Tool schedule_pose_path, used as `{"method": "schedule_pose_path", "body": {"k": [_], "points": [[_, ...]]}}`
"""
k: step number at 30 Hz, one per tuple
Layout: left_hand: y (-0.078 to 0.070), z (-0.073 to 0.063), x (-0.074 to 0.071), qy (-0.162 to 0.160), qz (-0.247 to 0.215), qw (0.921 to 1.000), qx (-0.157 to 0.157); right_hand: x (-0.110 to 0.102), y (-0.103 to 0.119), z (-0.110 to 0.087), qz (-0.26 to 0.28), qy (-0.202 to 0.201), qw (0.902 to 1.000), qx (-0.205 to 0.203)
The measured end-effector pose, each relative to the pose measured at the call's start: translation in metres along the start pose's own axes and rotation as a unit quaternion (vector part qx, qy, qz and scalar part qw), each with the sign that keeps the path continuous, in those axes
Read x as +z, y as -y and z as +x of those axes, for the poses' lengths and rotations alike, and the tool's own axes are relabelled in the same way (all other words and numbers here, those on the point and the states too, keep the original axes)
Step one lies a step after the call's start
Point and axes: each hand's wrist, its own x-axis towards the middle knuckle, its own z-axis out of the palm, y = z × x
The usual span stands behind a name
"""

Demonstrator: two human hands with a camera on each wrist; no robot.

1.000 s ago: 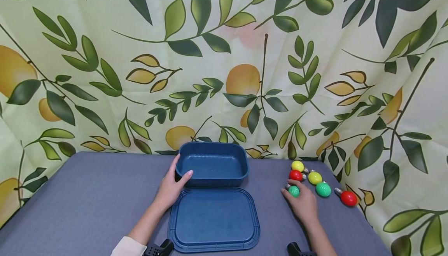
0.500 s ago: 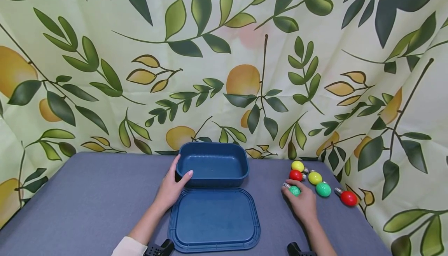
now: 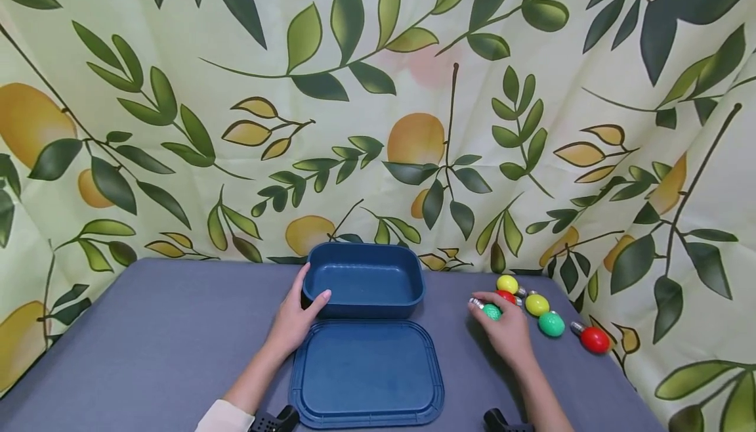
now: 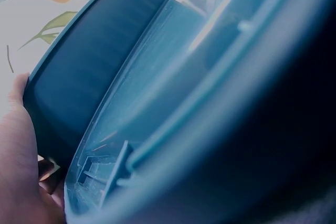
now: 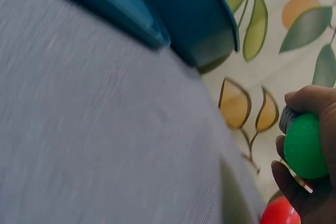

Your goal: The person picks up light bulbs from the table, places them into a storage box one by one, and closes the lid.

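Note:
A deep blue plastic box (image 3: 366, 310) stands at the back of the table, its inside bare. My left hand (image 3: 293, 320) holds its front left corner, thumb at the front and fingers along the left side. In the left wrist view this hand (image 4: 21, 145) sits against the box's outer wall (image 4: 79, 82). Flat in front of the box lies a blue lid (image 3: 369, 369). On the right, my right hand (image 3: 509, 332) grips a green light bulb (image 3: 491, 312); its silver screw base points left. The right wrist view shows the green bulb (image 5: 304, 148) between thumb and fingers.
Several bulbs lie at the table's right side: a yellow one (image 3: 506, 283), another yellow one (image 3: 537, 304), a green one (image 3: 552, 324), a red one (image 3: 594, 340), and a red one (image 3: 505, 296) partly behind my hand. A leaf-patterned cloth (image 3: 354, 104) hangs behind the table.
My right hand has lifted the green bulb and shifted slightly left and up, away from the other bulbs. My left hand keeps its place on the box. The head view has shifted slightly.

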Motion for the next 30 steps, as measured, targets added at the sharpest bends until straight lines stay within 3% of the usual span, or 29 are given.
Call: {"method": "schedule_pose_path", "body": {"k": [11, 22, 30], "points": [[0.001, -0.001, -0.003, -0.009, 0.000, 1.0000, -0.003, 0.019, 0.044, 0.018, 0.065, 0.022, 0.9972, -0.027], [-0.003, 0.000, -0.001, -0.014, -0.003, 0.9999, 0.000, 0.042, 0.074, 0.029, 0.103, -0.018, 0.9901, -0.093], [-0.002, -0.002, 0.002, -0.019, -0.008, 0.9998, -0.001, 0.059, 0.101, 0.030, 0.139, -0.015, 0.9823, -0.125]]}}
